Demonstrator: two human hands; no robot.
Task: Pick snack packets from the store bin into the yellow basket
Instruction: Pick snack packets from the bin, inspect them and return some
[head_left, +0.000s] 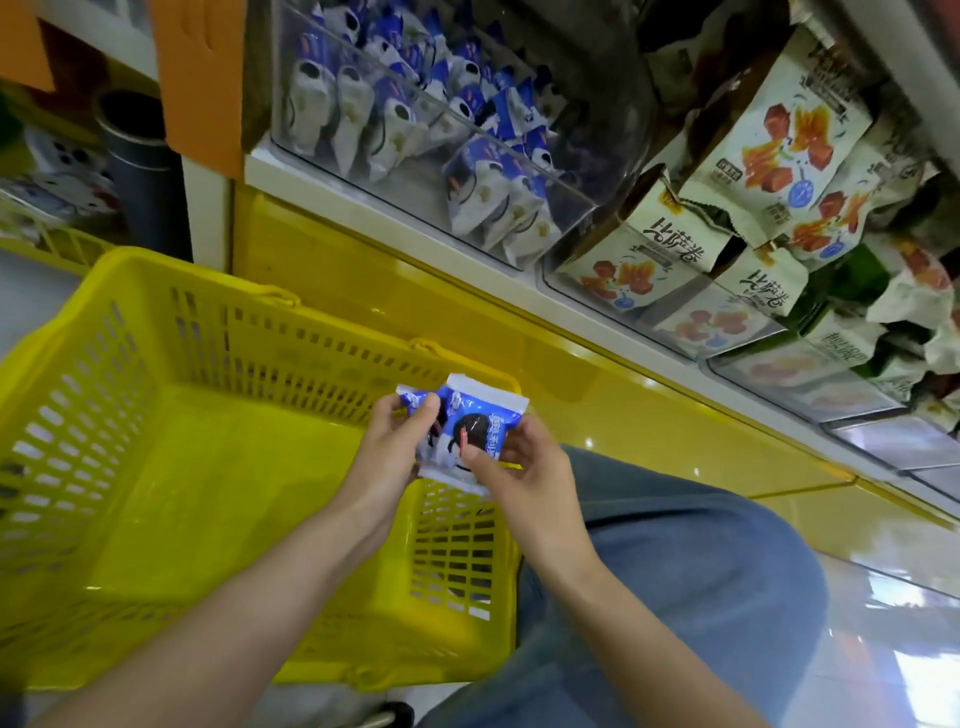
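A blue and white snack packet (464, 427) with a dark cookie picture is held between both hands above the right rim of the yellow basket (156, 395). My left hand (390, 453) pinches its left edge and my right hand (521, 474) grips its lower right side. The basket stands on the floor at the left, and nothing shows inside it. A clear store bin (519, 218) on the shelf above holds several more of the same blue and white packets (488, 192).
To the right, clear bins hold cream packets with orange pictures (769, 140) and green ones (862, 275). A yellow shelf base (597, 395) runs behind the basket. My knee in blue jeans (701, 561) is at lower right. A dark cylinder (140, 166) stands at the left.
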